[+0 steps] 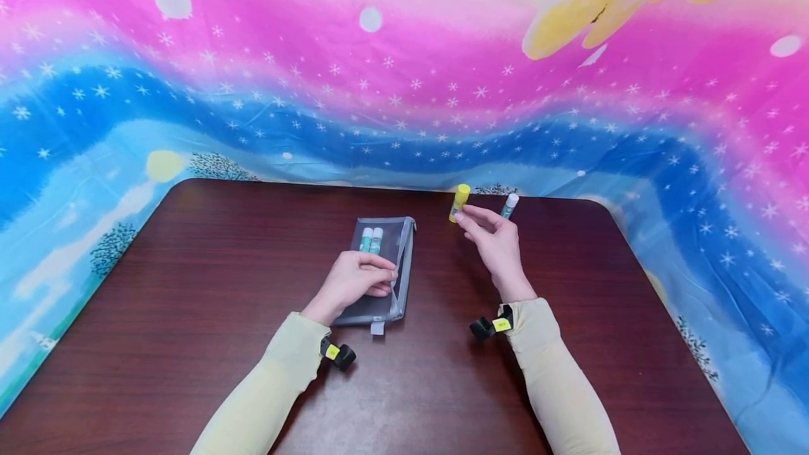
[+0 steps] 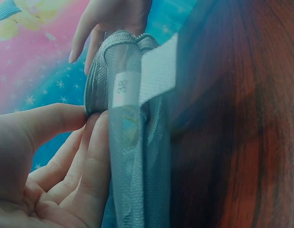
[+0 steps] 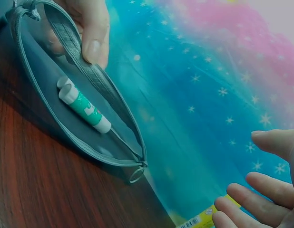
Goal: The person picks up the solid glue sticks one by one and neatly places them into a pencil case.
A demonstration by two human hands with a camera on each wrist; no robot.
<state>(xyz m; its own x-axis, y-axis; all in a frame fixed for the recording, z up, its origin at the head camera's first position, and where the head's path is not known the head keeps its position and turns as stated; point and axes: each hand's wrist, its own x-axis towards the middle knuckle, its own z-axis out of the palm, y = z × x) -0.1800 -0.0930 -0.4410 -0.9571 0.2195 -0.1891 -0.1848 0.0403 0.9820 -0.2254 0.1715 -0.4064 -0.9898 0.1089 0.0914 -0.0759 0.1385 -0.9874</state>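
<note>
A grey mesh zip pouch [image 1: 409,258] lies on the table with its zipped side open. My left hand [image 1: 350,279] pinches one edge of that opening between thumb and fingers, lifting it from the other edge. Inside the pouch, two green-and-white glue sticks [image 3: 85,108] lie side by side. A yellow glue stick [image 1: 460,201] stands near the table's far edge. My right hand [image 1: 499,248] is beside it, thumb and fingers spread apart in the right wrist view, gripping nothing. Just beyond that hand, a white-capped glue stick [image 1: 510,203] is partly hidden.
The dark wooden table [image 1: 189,314] has rounded far corners. A colourful printed cloth [image 1: 379,90] hangs behind and around it. Black wrist mounts [image 1: 483,328] sit on both sleeves. A white label tab [image 1: 377,328] sticks out from the pouch's near end.
</note>
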